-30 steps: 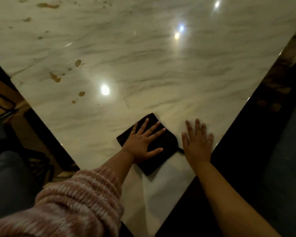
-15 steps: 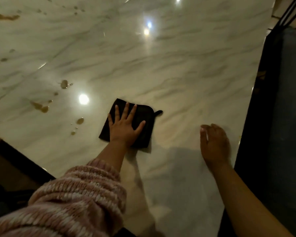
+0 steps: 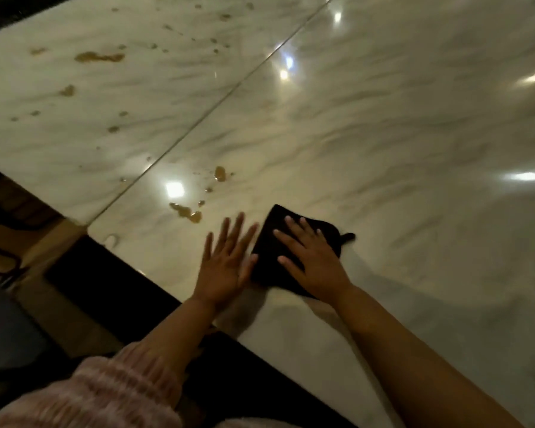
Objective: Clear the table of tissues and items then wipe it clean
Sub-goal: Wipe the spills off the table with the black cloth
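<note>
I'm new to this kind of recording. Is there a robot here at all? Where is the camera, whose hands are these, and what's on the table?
There is no machine. A person works with bare hands, and the one camera sits on their head, looking forward and down. The right hand presses flat on a black cloth with straight fingers, not clutching it. The left hand, coming from a pink knitted sleeve, is spread open beside the cloth. Neither hand holds anything. On the marble table, brown spills lie just ahead, with more beyond a seam in the top.
</note>
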Motion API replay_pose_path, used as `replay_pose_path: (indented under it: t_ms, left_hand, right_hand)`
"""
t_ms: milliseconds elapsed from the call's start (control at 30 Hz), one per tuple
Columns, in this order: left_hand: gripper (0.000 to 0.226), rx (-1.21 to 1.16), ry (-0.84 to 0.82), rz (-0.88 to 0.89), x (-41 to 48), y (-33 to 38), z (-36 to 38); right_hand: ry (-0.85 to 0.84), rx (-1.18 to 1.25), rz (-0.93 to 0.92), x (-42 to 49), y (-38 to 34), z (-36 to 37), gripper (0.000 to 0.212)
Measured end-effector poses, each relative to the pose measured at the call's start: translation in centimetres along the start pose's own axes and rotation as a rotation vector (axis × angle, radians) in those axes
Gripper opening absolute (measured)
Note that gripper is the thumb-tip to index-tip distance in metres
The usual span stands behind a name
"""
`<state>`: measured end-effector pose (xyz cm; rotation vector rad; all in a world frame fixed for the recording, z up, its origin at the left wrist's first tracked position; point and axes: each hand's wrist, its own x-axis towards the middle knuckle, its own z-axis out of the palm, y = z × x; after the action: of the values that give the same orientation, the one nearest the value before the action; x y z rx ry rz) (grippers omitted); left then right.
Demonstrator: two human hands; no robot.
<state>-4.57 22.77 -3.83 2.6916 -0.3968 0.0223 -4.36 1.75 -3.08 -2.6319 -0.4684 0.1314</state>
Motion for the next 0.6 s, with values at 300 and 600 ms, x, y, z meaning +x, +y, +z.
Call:
replay_pose_path:
  t_ms: [300,600]
  left_hand:
    - [0.064,0.053,-0.271,-0.467,-2.9,-10.1,-4.2]
    - [0.062,0.034,-0.307,-0.442,-2.8,-10.4,-4.4]
  right_hand:
    - [-0.141,-0.237,0.323,7.6,-0.6,1.2,0.067]
    - [-0.200,-0.214,-0.018,3.4,-4.2,3.4,0.065]
